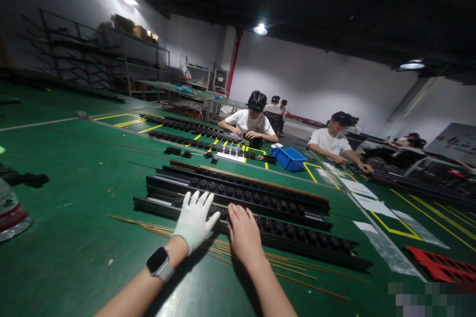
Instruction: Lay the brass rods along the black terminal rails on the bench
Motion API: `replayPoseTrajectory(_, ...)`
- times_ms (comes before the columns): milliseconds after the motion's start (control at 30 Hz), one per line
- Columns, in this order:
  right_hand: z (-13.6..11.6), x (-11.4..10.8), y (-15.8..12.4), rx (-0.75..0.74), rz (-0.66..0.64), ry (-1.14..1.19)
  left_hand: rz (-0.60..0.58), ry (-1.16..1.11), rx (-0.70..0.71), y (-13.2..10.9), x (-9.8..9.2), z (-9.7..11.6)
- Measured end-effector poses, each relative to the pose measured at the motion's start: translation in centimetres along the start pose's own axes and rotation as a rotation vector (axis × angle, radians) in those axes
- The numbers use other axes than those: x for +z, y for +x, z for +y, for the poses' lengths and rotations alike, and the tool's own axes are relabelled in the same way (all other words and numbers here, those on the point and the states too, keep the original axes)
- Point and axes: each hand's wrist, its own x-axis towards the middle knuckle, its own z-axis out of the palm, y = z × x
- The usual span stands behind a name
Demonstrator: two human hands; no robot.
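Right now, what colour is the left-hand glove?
The glove on the left hand is white; the head view shows it best.

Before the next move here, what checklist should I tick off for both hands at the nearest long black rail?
1. Left hand, white-gloved, flat on the long black rail of round sockets: ok.
2. Right hand, bare, fingers on that rail: ok.
3. Both hands empty: ok.
4. Thin brass-coloured rods lying on the green table, under the wrists, untouched by fingers: ok.
5. State of that rail beneath the palms: cannot tell.
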Motion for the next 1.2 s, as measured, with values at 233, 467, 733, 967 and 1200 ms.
replayPoseTrajectory(233,0.1,0.1,0.0,0.004,-0.003,-0.002,-0.004,0.122,-0.170,-0.3,0.9,-1.2)
replayPoseTrajectory(467,0.1,-0.1,0.1,0.002,-0.028,0.011,-0.082,0.133,-0.217,-0.2,0.4,-2.6)
replayPoseTrajectory(733,0.2,0.0,0.0,-0.013,-0.019,0.005,-0.145,0.143,-0.235,-0.2,0.1,-3.7)
replayPoseTrajectory(967,0.3,0.1,0.0,-0.013,-0.016,0.020,-0.109,0.132,-0.197,-0.1,-0.5,-3.3)
replayPoseTrajectory(1200,0.2,-0.1,0.0,-0.008,-0.025,0.033,-0.123,0.097,-0.149,-0.4,0.1,-2.7)
